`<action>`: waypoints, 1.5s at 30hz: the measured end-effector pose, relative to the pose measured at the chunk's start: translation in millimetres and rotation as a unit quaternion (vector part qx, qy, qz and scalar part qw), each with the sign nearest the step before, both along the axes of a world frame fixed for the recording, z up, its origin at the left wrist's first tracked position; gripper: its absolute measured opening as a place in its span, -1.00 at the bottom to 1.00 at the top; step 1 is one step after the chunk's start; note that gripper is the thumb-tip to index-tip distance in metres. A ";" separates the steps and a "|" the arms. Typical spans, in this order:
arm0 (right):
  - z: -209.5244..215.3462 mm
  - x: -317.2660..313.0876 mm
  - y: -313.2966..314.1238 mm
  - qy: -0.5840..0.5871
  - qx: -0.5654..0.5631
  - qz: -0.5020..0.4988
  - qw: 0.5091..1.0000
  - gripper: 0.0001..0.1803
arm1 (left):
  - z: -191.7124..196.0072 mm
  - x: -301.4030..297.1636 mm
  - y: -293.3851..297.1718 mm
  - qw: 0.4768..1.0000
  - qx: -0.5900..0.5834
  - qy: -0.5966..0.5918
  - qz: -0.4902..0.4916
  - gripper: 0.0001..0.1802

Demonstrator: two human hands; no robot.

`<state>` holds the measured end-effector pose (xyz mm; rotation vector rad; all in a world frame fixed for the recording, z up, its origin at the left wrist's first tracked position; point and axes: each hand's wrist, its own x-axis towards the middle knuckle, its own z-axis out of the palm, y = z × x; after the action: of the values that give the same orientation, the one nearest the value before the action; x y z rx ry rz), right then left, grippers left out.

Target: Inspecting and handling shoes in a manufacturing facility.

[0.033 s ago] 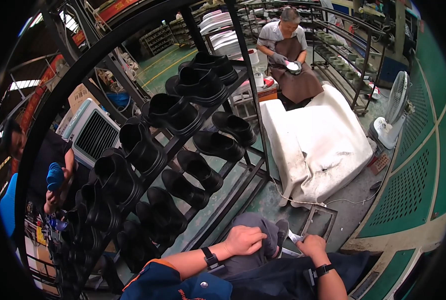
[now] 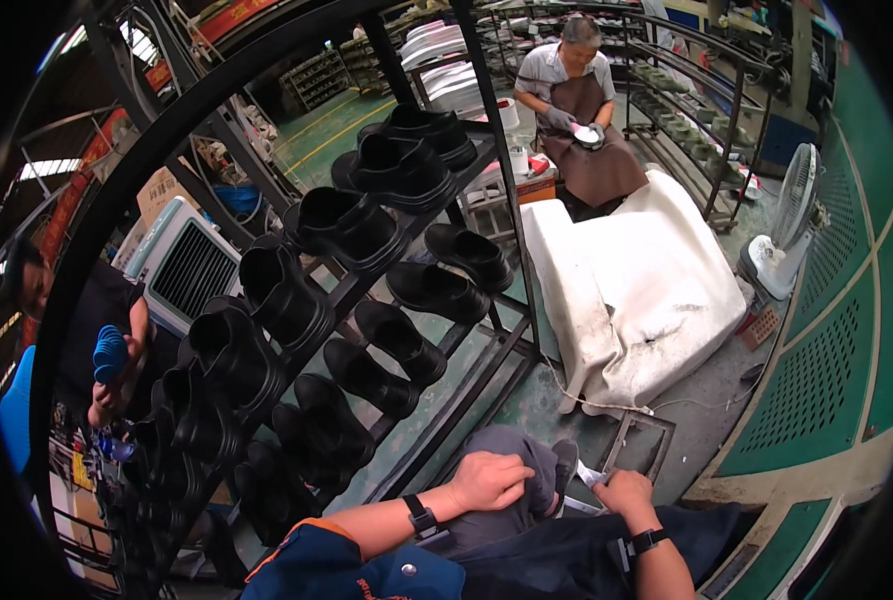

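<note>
Fingers (image 2: 511, 468) of the left hand (image 2: 486, 484) bend loosely over the grey-trousered knee (image 2: 506, 439), palm hidden, so its grip cannot be told; the right hand (image 2: 624, 491) closes around a narrow, silvery-white object (image 2: 590, 474), its exposed end near a dark worn shoe (image 2: 566, 463). Black, thick-soled shoes (image 2: 351, 228) line a dark metal rack (image 2: 511, 215).

A workshop: green floor (image 2: 351, 140) with yellow lines (image 2: 326, 142), perforated green panel (image 2: 806, 385) at right, white fan (image 2: 794, 195), black metal rack (image 2: 501, 150), bright roof panels (image 2: 51, 169) upper left.
</note>
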<state>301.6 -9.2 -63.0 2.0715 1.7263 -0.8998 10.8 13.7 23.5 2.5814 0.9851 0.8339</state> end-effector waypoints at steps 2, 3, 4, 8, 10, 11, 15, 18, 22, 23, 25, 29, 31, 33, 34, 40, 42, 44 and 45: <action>-0.5 0.3 -0.3 0.003 -0.003 0.002 1.000 -0.32 | -0.2 -0.1 -0.5 1.000 -0.002 0.000 0.001 -0.85; -1.1 0.4 -0.6 0.003 -0.002 0.003 1.000 -0.32 | -0.5 -0.3 -0.6 1.000 -0.001 0.002 0.001 -0.85; -1.8 0.5 -1.0 0.001 0.006 0.005 1.000 -0.32 | -0.7 -0.3 -0.6 1.000 -0.001 0.000 0.001 -0.85; -3.0 1.1 -1.4 -0.002 0.011 0.015 1.000 -0.33 | -1.4 -0.8 -0.6 1.000 -0.004 -0.003 -0.002 -0.85; -1.5 -0.5 -1.8 -0.001 0.012 0.012 1.000 -0.33 | -1.1 -1.0 -0.5 1.000 -0.001 -0.005 -0.003 -0.85; -0.3 -1.9 -2.4 -0.012 0.012 0.013 1.000 -0.34 | -0.8 -0.9 -0.6 1.000 -0.003 -0.007 -0.003 -0.85; 3.5 -8.9 -6.2 -0.009 0.011 0.011 1.000 -0.39 | 0.6 0.0 -0.9 1.000 0.003 -0.015 0.001 -0.85; 1.0 -11.3 -8.9 -0.016 0.014 0.038 0.999 -0.39 | 0.0 0.3 -2.1 1.000 -0.001 -0.015 0.006 -0.86; -8.8 -9.2 -8.9 -0.018 0.015 0.013 1.000 -0.38 | -2.5 -0.4 -2.7 1.000 0.002 -0.013 0.005 -0.86; -11.0 -8.7 -9.1 -0.019 0.014 0.012 1.000 -0.38 | -2.6 -1.1 -3.0 1.000 -0.001 -0.016 0.002 -0.86; -14.0 -8.1 -9.6 -0.020 0.015 0.010 1.000 -0.39 | -2.5 -1.8 -3.7 1.000 0.003 -0.015 0.003 -0.86; -12.8 -9.6 -10.6 -0.020 0.015 0.011 1.000 -0.40 | -1.7 -1.3 -6.0 1.000 0.005 -0.020 0.015 -0.86; -10.6 -10.6 -9.8 -0.025 0.018 -0.003 1.000 -0.41 | -2.5 -1.3 -6.7 1.000 0.008 -0.018 0.017 -0.87; -8.4 -11.0 -8.6 -0.020 0.017 0.003 1.000 -0.40 | -4.3 -1.5 -7.2 0.999 0.009 -0.022 0.022 -0.87; -7.1 -10.9 -8.4 -0.026 0.005 0.004 1.000 -0.38 | -5.3 -1.7 -7.8 1.000 0.009 -0.022 0.020 -0.86; 4.9 -13.3 -10.7 -0.011 0.017 0.005 1.000 -0.42 | -5.6 -2.1 -10.6 0.999 0.015 -0.023 0.019 -0.85; 6.5 -14.9 -10.3 -0.013 0.018 0.002 1.000 -0.41 | -5.1 -3.3 -9.0 0.999 0.018 -0.023 0.022 -0.85; 2.1 -14.7 -9.3 -0.012 0.023 -0.001 1.000 -0.41 | -6.3 -5.0 -6.1 0.999 0.022 -0.033 0.011 -0.85; -2.6 -13.8 -8.9 -0.023 0.026 -0.006 0.999 -0.43 | -7.8 -6.0 -5.0 0.999 0.022 -0.035 0.013 -0.85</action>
<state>287.8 -18.1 -65.5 2.1201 1.7327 -0.8143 4.8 8.7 15.7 2.5633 0.9919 0.9556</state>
